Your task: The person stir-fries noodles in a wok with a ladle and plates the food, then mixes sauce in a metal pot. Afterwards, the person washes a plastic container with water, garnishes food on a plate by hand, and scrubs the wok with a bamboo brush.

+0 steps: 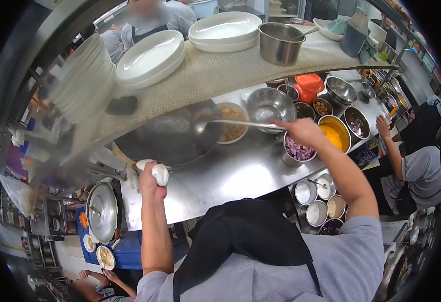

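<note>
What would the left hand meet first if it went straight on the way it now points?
Most likely the near edge of the dark wok, just ahead of the white cloth that the left hand grips, though depth is hard to judge here.

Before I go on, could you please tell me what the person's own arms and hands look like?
Both the left hand and the right hand are ungloved, and no watch or bracelet shows on either wrist. The forearms are uncovered; the plain light grey shirt has short sleeves. Over it goes a black apron.
</note>
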Demonstrator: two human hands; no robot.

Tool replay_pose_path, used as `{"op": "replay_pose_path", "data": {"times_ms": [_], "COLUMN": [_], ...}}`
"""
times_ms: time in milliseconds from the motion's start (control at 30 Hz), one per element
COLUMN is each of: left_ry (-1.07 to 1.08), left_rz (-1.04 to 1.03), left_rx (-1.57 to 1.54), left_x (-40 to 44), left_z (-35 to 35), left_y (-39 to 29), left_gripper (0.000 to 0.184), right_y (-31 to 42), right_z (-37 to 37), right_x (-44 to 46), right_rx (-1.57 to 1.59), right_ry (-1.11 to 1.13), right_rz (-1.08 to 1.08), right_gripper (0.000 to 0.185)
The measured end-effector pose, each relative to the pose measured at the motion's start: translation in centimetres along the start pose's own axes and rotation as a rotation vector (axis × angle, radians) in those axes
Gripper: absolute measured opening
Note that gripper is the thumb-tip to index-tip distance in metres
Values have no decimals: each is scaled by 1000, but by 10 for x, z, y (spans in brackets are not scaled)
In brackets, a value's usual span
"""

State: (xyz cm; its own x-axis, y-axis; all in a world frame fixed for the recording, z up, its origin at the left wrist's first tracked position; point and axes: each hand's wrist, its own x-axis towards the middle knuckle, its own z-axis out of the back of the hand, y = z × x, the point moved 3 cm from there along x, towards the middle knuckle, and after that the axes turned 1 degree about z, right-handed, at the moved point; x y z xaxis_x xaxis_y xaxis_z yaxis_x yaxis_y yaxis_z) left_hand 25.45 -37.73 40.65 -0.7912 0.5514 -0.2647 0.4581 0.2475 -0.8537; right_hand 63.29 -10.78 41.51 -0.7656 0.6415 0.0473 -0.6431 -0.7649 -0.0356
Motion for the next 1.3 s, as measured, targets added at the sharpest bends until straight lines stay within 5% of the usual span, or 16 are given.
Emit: {"op": "replay_pose_path", "data": {"times_ms": [267, 400, 567, 667, 800, 1033, 1100, 1300], "left_ry": [-58, -2, -80, -30, 56, 357, 460, 840], "left_rz": [-130, -29, 83, 157, 287, 414, 430, 481], "left_rx": [138, 54, 86, 67, 90, 386, 406, 798], "left_x": [-4, -2, -34, -42, -26, -49, -63, -168], "left_z": [-18, -4, 25, 42, 60, 72, 84, 82], "left_y": [-7, -3, -7, -17, -27, -26, -20, 3], "left_gripper": [12, 9, 12, 12, 14, 24, 23, 21], "right_y": [-81, -74, 4, 94, 187, 275, 302, 380], "right_z": [27, -17, -121, -158, -138, -140, -138, -153], "right_x": [-50, -75, -104, -123, -142, -217, -245, -381], "right_rx": [-161, 173, 805, 1338, 1516, 1512, 1780, 1914], "right_ry": [-104, -61, -155, -31, -75, -209, -216, -502], "right_rz": [-58, -180, -187, -375, -476, -656, -781, -909], "right_gripper": [76, 81, 72, 58, 46, 50, 51, 42]}}
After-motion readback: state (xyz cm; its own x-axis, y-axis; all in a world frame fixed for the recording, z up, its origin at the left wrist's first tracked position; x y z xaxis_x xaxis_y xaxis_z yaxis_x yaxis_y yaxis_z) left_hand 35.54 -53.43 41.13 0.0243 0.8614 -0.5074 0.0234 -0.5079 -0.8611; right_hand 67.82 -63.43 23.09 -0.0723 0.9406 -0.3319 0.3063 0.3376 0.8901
